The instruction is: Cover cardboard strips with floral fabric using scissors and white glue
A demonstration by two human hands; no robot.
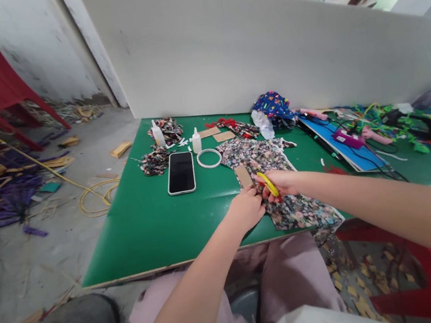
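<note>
A person seated at a green surface (pixel 130 247) worked both hands over a spread of floral cloth (pixel 256 154), which lay near the front edge, one corner hanging over it. The right hand (pixel 281 183) had its fingers wrapped around a yellow-handled tool (pixel 269 184) (its working end was lost among the hands). The left hand (pixel 247 208), just beside it, set its fingers at the lower end of a tan card (pixel 243 176) resting on the cloth; whether they gripped the card or only pressed it could not be told. To the left lay a dark-screened phone (pixel 181 173), with a white ring (pixel 211 166) between it and the cloth. Behind them stood two white bottles (pixel 196 141), and blue patterned fabric (pixel 271 105) sat bunched by the pale partition (pixel 197 54).
</note>
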